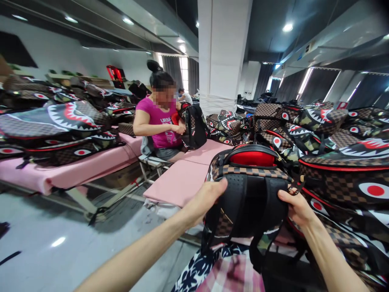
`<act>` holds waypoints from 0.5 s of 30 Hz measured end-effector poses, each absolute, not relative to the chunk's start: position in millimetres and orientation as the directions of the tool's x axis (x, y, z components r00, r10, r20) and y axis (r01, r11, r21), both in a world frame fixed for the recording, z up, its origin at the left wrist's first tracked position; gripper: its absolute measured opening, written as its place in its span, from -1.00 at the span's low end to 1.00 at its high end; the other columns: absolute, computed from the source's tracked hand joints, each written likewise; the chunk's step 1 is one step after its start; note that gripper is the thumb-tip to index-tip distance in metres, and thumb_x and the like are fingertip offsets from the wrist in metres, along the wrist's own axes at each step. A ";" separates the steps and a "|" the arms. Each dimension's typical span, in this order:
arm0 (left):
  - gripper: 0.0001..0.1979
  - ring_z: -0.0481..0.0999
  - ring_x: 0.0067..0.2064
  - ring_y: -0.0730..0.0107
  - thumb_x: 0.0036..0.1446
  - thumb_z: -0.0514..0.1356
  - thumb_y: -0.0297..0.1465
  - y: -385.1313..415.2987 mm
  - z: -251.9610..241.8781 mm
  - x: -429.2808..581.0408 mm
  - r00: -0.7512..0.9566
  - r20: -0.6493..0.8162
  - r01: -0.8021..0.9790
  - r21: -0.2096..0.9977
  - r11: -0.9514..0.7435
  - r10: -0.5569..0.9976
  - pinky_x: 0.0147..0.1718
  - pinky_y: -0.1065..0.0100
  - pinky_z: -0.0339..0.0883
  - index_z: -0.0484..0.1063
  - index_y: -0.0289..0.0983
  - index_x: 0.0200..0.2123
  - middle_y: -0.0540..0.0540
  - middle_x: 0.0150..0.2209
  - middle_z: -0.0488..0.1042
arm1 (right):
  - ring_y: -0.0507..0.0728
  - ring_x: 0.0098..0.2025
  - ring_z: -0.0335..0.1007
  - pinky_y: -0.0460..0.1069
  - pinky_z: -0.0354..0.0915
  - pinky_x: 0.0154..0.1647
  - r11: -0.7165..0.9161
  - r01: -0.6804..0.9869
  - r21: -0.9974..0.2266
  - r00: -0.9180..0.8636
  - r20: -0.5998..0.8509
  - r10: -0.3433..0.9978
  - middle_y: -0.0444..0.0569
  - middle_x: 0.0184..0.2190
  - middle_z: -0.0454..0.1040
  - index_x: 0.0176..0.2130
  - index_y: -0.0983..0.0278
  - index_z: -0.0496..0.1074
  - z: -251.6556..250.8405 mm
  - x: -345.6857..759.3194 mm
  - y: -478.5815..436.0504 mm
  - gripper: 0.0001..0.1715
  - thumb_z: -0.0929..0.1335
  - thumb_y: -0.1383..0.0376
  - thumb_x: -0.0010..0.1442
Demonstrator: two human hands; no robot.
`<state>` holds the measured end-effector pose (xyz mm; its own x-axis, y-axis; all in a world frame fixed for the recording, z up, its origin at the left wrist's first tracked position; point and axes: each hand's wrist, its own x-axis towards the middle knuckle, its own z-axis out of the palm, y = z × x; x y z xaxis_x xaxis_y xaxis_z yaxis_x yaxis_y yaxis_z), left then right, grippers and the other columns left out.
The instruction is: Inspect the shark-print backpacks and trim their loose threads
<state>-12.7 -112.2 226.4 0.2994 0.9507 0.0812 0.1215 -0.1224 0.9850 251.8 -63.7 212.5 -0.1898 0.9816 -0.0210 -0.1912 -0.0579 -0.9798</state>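
A brown-checked backpack (247, 198) stands upright in front of me, with its black padded back and shoulder straps facing my body. Its top gapes and bares a red lining (255, 157). My left hand (209, 196) grips the left upper side, thumb on the padded strap and fingers hidden behind the bag. On the opposite side, my right hand (299, 207) clasps the upper edge beside a dangling checked strap end (296, 186), its thumb against the black strap. The lower straps hang over my lap, where a pink plaid cloth (234, 273) shows.
Shark-mouth backpacks (352, 170) are piled close on my right. More backpacks (51, 125) lie on a pink-covered table at left. Across the pink tabletop (179, 182), a seated co-worker (161, 117) handles a black-backed backpack (194, 125). A white pillar (223, 56) rises behind.
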 end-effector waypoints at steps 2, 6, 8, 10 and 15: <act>-0.50 0.51 -0.34 0.29 0.07 0.05 -0.02 -110.2 225.7 5.5 0.291 0.020 -0.187 0.982 0.037 0.957 -0.34 0.31 0.39 0.45 -0.35 -0.23 -0.18 -0.34 0.53 | 0.23 -0.35 0.50 0.10 0.42 -0.28 -0.047 -0.187 -0.981 -0.191 -0.010 0.982 0.04 -0.35 0.56 -0.25 0.25 0.49 210.1 255.1 -66.5 -0.49 0.52 0.18 -0.28; -0.63 0.48 -0.17 0.22 0.01 0.19 -0.22 -108.4 218.7 19.7 0.255 0.139 -0.137 0.985 -0.106 0.957 -0.14 0.25 0.35 0.45 -0.31 -0.15 -0.16 -0.16 0.51 | 0.24 -0.31 0.50 0.10 0.41 -0.23 -0.009 -0.169 -0.986 -0.196 0.024 0.980 0.03 -0.34 0.56 -0.21 0.26 0.48 205.4 262.3 -74.3 -0.43 0.53 0.15 -0.27; -0.66 0.44 -0.07 0.21 0.03 0.17 -0.27 -105.9 211.8 17.7 0.248 0.269 0.007 0.960 -0.279 0.931 -0.02 0.24 0.27 0.46 -0.30 -0.13 -0.13 -0.10 0.49 | 0.24 -0.27 0.49 0.10 0.40 -0.22 0.002 -0.160 -0.987 -0.200 0.034 0.979 0.03 -0.32 0.56 -0.18 0.25 0.47 204.2 263.0 -75.8 -0.40 0.53 0.15 -0.27; -0.66 0.42 -0.04 0.20 0.05 0.15 -0.29 -102.3 204.8 14.7 0.260 0.316 0.099 0.931 -0.350 0.913 0.02 0.22 0.23 0.45 -0.29 -0.10 -0.13 -0.07 0.48 | 0.24 -0.24 0.48 0.09 0.40 -0.22 0.017 -0.150 -0.989 -0.195 0.046 0.980 0.03 -0.31 0.56 -0.16 0.24 0.46 203.9 261.6 -75.4 -0.38 0.53 0.14 -0.27; -0.66 0.44 -0.08 0.20 0.04 0.16 -0.29 -111.8 200.1 7.6 0.267 0.280 0.123 0.939 -0.320 0.922 -0.04 0.24 0.29 0.46 -0.32 -0.12 -0.14 -0.11 0.50 | 0.25 -0.27 0.48 0.06 0.42 -0.32 0.065 -0.107 -0.992 -0.202 0.085 0.976 0.06 -0.34 0.55 -0.19 0.28 0.47 205.3 256.3 -91.4 -0.42 0.51 0.10 -0.24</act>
